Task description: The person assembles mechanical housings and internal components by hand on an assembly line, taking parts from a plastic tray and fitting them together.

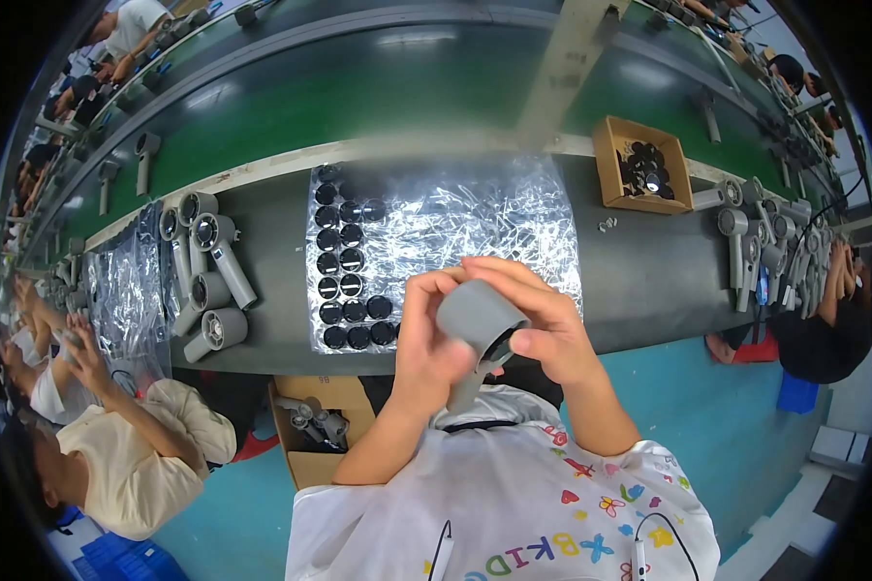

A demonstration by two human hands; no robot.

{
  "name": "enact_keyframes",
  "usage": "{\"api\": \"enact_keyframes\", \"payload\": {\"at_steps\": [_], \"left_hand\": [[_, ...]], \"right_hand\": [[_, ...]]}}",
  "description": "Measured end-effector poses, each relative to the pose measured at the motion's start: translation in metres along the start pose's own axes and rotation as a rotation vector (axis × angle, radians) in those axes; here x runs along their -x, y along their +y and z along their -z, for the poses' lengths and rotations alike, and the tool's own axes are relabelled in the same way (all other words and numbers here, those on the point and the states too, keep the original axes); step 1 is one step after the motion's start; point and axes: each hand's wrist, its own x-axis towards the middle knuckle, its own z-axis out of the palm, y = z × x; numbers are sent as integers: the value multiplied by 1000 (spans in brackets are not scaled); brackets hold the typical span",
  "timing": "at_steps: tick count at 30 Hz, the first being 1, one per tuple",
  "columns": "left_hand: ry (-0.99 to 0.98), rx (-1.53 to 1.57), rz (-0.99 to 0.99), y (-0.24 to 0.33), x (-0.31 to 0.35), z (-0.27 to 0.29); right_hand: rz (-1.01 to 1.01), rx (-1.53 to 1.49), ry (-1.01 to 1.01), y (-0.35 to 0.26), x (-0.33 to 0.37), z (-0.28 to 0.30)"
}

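Observation:
Close in front of me is a grey handheld fan (480, 315), its barrel-shaped head raised and tilted and its handle pointing down toward my lap. My left hand (428, 339) is closed round the left side, near where the handle joins. On the other side my right hand (550, 324) grips the head, its thumb at the dark open end. Just beyond my hands, a clear plastic sheet (455, 232) covers part of the workbench. Black round caps (328, 262) lie in rows along its left edge. My hands hide some of the sheet's near part.
Several grey fans (225, 254) lie on the bench at left, and a cluster of fans (770, 232) at right. A cardboard box (607, 165) of black parts stands at the far right. Below the bench sits another carton (305, 469). A co-worker (131, 455) works at left. Beyond runs a green conveyor (378, 102).

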Motion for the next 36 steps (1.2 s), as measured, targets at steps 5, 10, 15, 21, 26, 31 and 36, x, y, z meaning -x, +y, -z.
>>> {"api": "enact_keyframes", "payload": {"at_steps": [5,10,15,21,26,31,36], "left_hand": [[113,285,250,-8,-5,5],[202,293,147,0,-1,6],[348,-47,-165,-5,-7,-7],[99,-529,-504,-31,12,-37],[31,-514,-413,-26,-8,-37],[227,-295,-276,-19,-4,-11],[225,-627,-497,-25,-6,-10]], "right_hand": [[-19,190,204,3,1,11],[306,-44,915,-30,-10,74],[435,-37,1200,-53,-4,89],[136,-21,567,-1,-23,-21],[206,79,636,-7,-30,-5],[183,-118,792,-27,-29,37],[218,-7,961,-11,-19,41]]}}
